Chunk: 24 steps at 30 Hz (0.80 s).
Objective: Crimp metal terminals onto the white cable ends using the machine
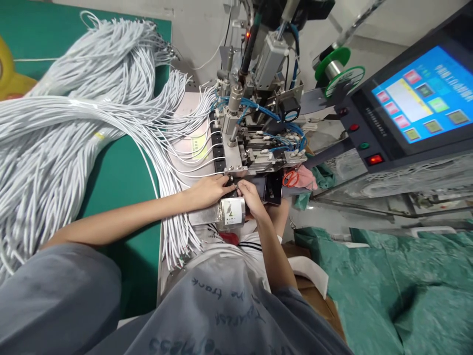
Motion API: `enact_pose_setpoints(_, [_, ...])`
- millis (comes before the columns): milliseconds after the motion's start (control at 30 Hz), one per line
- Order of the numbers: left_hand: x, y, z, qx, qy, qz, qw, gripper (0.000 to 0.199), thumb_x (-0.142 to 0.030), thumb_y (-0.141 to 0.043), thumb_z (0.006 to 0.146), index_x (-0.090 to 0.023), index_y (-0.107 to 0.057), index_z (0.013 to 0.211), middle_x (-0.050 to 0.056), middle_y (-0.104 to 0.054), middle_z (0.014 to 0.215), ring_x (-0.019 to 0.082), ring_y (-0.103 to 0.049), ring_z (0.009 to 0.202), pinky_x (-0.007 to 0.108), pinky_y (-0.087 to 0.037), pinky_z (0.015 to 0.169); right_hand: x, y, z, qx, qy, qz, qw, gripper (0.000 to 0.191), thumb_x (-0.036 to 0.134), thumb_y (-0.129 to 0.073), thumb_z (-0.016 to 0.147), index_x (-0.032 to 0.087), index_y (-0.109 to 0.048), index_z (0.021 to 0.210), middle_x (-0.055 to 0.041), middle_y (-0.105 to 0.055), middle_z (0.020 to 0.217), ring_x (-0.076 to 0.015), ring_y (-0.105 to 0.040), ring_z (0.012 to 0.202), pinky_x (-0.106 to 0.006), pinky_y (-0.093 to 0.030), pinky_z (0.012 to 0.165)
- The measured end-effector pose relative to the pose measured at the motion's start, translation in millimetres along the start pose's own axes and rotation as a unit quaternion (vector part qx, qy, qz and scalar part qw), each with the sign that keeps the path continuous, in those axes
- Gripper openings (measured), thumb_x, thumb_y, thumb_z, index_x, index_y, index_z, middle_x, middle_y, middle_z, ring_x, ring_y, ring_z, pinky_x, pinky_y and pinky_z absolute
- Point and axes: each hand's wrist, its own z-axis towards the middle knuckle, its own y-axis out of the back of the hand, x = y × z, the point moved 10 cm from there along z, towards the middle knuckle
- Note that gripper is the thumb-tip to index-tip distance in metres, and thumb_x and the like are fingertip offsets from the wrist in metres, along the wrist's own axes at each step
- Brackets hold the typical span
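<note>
Two hands [211, 191] [251, 196]: fingers bent, grip unclear | cables [96, 59] on green table [120, 182] | pale wall [201, 32]

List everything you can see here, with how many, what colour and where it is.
white cables: too many to count, white, left and centre
table: one, green, left
machine: one, metallic and black, centre
tubes: several, blue, on the machine
label: one, yellow, left of the machine
spool: one, green-rimmed, upper right
screen: one, mostly blue, far right
flat device: one, black, right of the hands
looped handles: one pair, red-orange, beside that device
cloth: one, pink, beside the handles
sheeting: count unclear, green, lower right
rounded object: one, yellow, left edge
left hand: one, bare, at the machine's near end
right hand: one, bare, beside the left
</note>
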Motion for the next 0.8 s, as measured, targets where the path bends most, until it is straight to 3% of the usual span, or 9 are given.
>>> enact_pose_setpoints(233, [1, 9.0, -8, 0.06, 0.06, 0.02, 0.996, 0.011, -0.008, -0.052, 0.078, -0.01, -0.062, 0.073, 0.01, -0.058, 0.077, 0.021, -0.057, 0.074, 0.028, -0.038, 0.054, 3, 7, 6, -0.033, 0.025, -0.06, 0.997, 0.027, 0.037, -0.05, 0.077, 0.02, -0.042, 0.058, 0.0062, -0.035, 0.051, -0.01, -0.033, 0.048, -0.023, -0.028, 0.048])
enact_pose_setpoints(367, [7, 13.2, -11, 0.069, 0.094, 0.034, 0.993, 0.015, -0.007, -0.048, 0.079, -0.01, -0.063, 0.079, 0.011, -0.058, 0.081, 0.022, -0.059, 0.072, 0.026, -0.034, 0.049, 25, 28, -10, -0.131, 0.055, -0.109, 0.984, 0.022, 0.032, -0.046, 0.081, 0.019, -0.046, 0.063, 0.004, -0.042, 0.058, -0.0113, -0.038, 0.056, -0.023, -0.03, 0.055])
enact_pose_setpoints(433, [17, 12.6, -10, 0.066, 0.118, 0.038, 0.99, 0.019, -0.006, -0.045, 0.081, -0.009, -0.063, 0.085, 0.012, -0.058, 0.082, 0.022, -0.06, 0.07, 0.026, -0.034, 0.049, 45, 26, -29, -0.177, 0.086, -0.159, 0.967, 0.02, 0.03, -0.044, 0.084, 0.018, -0.051, 0.07, 0.0028, -0.047, 0.061, -0.0116, -0.042, 0.058, -0.024, -0.032, 0.057])
enact_pose_setpoints(500, [29, 10.6, -9, 0.059, 0.14, 0.038, 0.988, 0.021, -0.006, -0.042, 0.082, -0.008, -0.062, 0.089, 0.013, -0.059, 0.082, 0.022, -0.06, 0.069, 0.027, -0.035, 0.05, 61, 1, -50, -0.164, 0.113, -0.218, 0.955, 0.019, 0.029, -0.044, 0.085, 0.017, -0.057, 0.078, 0.0007, -0.054, 0.064, -0.0123, -0.047, 0.058, -0.024, -0.035, 0.058])
enact_pose_setpoints(667, [46, 3.3, -6, 0.047, 0.158, 0.015, 0.986, 0.024, -0.006, -0.039, 0.082, -0.007, -0.062, 0.089, 0.015, -0.061, 0.08, 0.023, -0.061, 0.064, 0.03, -0.038, 0.053, 55, -117, -84, 0.058, 0.099, -0.324, 0.939, 0.022, 0.026, -0.051, 0.082, 0.016, -0.06, 0.1, -0.004, -0.066, 0.075, -0.0161, -0.057, 0.066, -0.025, -0.039, 0.063])
enact_pose_setpoints(733, [46, 6.0, -6, 0.035, 0.156, 0.003, 0.987, 0.024, -0.007, -0.04, 0.081, -0.006, -0.063, 0.085, 0.015, -0.062, 0.078, 0.022, -0.061, 0.063, 0.03, -0.038, 0.053, 51, -142, -87, 0.089, 0.101, -0.338, 0.932, 0.025, 0.021, -0.053, 0.08, 0.016, -0.059, 0.103, -0.0042, -0.067, 0.076, -0.0178, -0.059, 0.069, -0.026, -0.039, 0.065])
enact_pose_setpoints(800, [42, 11.7, -6, 0.028, 0.153, -0.011, 0.988, 0.024, -0.009, -0.04, 0.082, -0.007, -0.064, 0.08, 0.014, -0.063, 0.074, 0.02, -0.06, 0.059, 0.029, -0.037, 0.052, 48, -152, -85, 0.101, 0.105, -0.341, 0.929, 0.023, 0.014, -0.05, 0.078, 0.017, -0.059, 0.099, -0.0028, -0.066, 0.072, -0.017, -0.058, 0.066, -0.026, -0.038, 0.063])
